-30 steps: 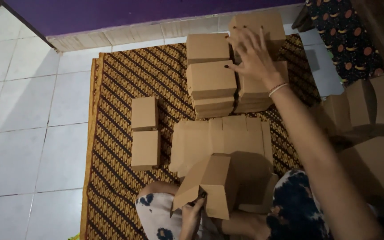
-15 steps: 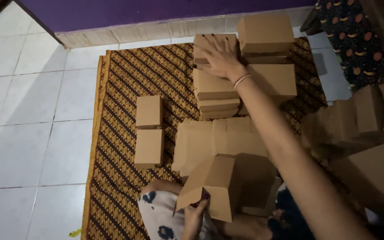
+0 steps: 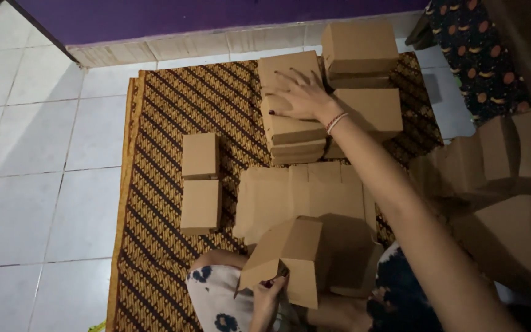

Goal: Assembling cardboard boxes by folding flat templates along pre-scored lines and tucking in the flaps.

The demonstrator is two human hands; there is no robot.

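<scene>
My right hand (image 3: 299, 95) reaches forward and lies flat, fingers spread, on top of a stack of brown cardboard boxes (image 3: 293, 132) at the far side of the patterned mat (image 3: 161, 123). It grips nothing. My left hand (image 3: 268, 295) is down by my lap and holds the lower edge of a partly folded cardboard box (image 3: 290, 255). A pile of flat cardboard blanks (image 3: 305, 190) lies between that box and the stack.
Two more box stacks (image 3: 364, 52) stand right of the touched one. Two small closed boxes (image 3: 200, 155) lie side by side on the mat's left part. A heap of boxes (image 3: 514, 154) sits at the right. White floor tiles (image 3: 32, 154) and a purple wall border the mat.
My right hand has moved left, from the right-hand stack to the top of the left stack. My left hand still holds the folded box.
</scene>
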